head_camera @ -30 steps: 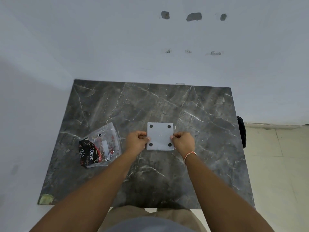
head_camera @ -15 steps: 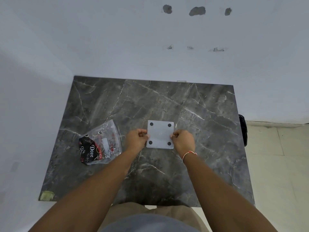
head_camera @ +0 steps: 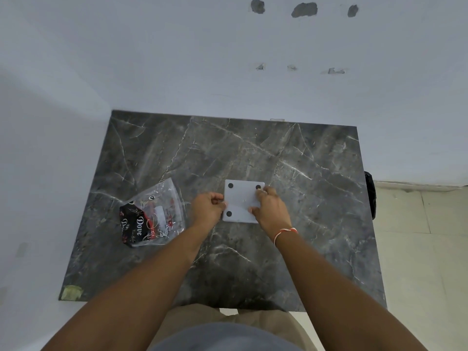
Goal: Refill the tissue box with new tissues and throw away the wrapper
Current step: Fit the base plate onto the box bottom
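Progress: we judge the refill well along — tissue box (head_camera: 242,201) lies bottom-up on the surface (head_camera: 291,158), its white base plate with dark round feet facing us, so we read this as closing the base.
Wrapper: wrapper (head_camera: 152,215) lies flat and crumpled at nine o'clock of the box, near it but apart, not yet thrown away; we see no bin for certain.
Left to do: seat the base, turn the box upright, bin the wrapper, as we judge it.
Left grip: left hand (head_camera: 208,207) is curled, fingertips pinching the box's left edge.
Right grip: right hand (head_camera: 269,209) lies over the right side, fingers bent onto the plate and its edge, covering one foot.
Place: box sits mid-surface, between both hands.
Heading: base faces up; the plate looks near square, slightly longer from six to twelve o'clock, tilted a touch toward one.
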